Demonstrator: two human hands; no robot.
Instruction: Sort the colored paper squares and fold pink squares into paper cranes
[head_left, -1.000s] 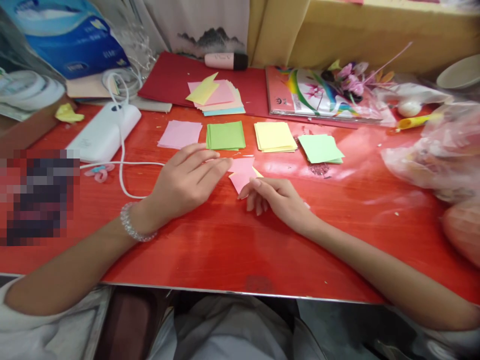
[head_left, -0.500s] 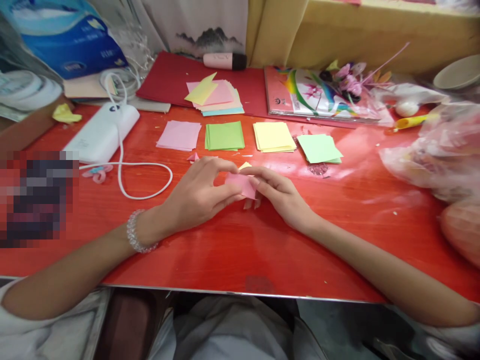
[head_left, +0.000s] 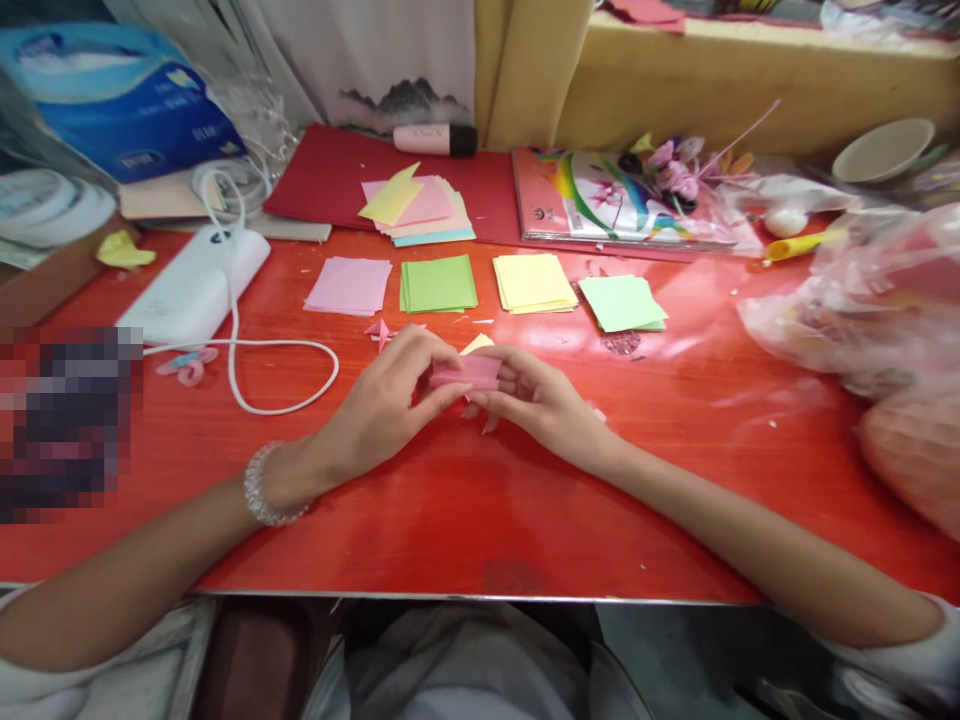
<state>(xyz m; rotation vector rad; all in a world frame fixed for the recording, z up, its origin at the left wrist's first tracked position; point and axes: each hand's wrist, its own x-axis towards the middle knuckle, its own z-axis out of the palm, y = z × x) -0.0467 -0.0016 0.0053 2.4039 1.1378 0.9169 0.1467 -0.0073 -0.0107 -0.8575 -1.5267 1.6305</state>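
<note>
A small pink paper (head_left: 466,373), which looks folded into a narrow strip, is held between both hands above the red table (head_left: 420,530). My left hand (head_left: 397,395) pinches its left end, thumb along the near edge. Closed on the right end is my right hand (head_left: 536,400). A bit of yellow paper (head_left: 478,343) shows just behind the fingers, and a small pink folded piece (head_left: 381,332) lies behind my left hand. Farther back sit stacks of square paper: pink (head_left: 349,285), green (head_left: 439,284), yellow (head_left: 534,283) and light green (head_left: 623,303).
A white power bank (head_left: 196,285) with a looping cable (head_left: 300,408) lies at the left. Loose paper sheets (head_left: 427,215) rest on a red folder (head_left: 315,185) at the back. Plastic-wrapped packs (head_left: 600,200) and a clear bag (head_left: 885,290) are at the right.
The pink paper now appears as a narrower, level strip instead of a tilted piece. Both hands have shifted on it, and the camera view has moved slightly.
</note>
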